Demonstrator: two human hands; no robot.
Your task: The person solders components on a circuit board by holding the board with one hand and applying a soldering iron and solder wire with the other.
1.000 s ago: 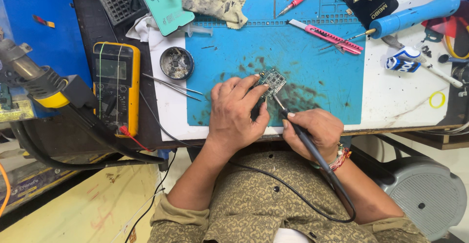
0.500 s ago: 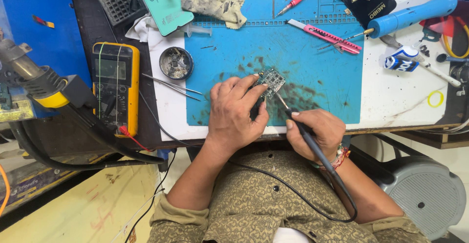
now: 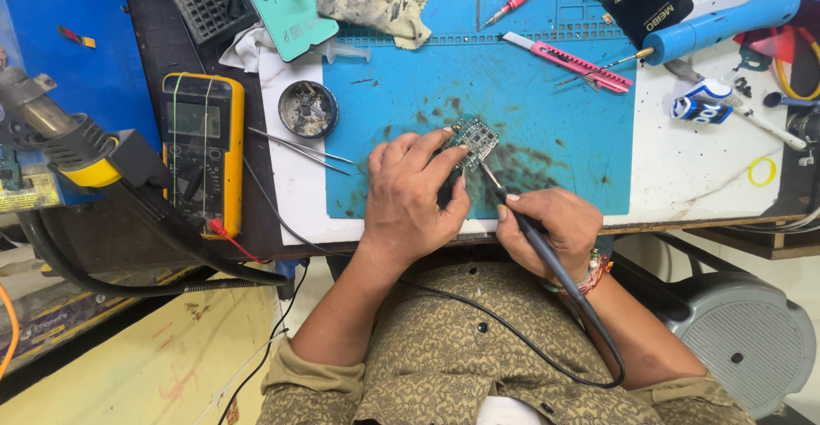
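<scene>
Board: small green circuit board [image 3: 475, 139] is lying on the blue mat [image 3: 547, 109], a little above the middle of the frame.
Left hand: your left hand [image 3: 416, 193] is resting on the mat with fingers curled down, fingertips pinning the board's left edge; it is pressing the board rather than closing around it.
Right hand: your right hand [image 3: 547, 224] is wrapping snugly around the black handle of the soldering iron [image 3: 521, 216], fingers fully closed on it, just right of the left hand.
Iron tip: it is slanting up and left, meeting the board's lower right corner; whether it is truly touching, you cannot tell.
Cord: the iron's black cord [image 3: 512, 340] is looping down across your patterned shirt at the bottom of the frame.
Left of mat: yellow meter [image 3: 203, 147] is lying at the left, a round tin [image 3: 307, 109] beside the mat, tweezers [image 3: 299, 149] just below the tin.
Upper edge: dirty rag [image 3: 371, 2] is sitting at the top centre, pink knife [image 3: 568, 59] to the upper right of the board, blue-handled tool [image 3: 726, 19] in the upper right corner.
Far left: hot-air wand [image 3: 60, 139] is lying across the left edge.
</scene>
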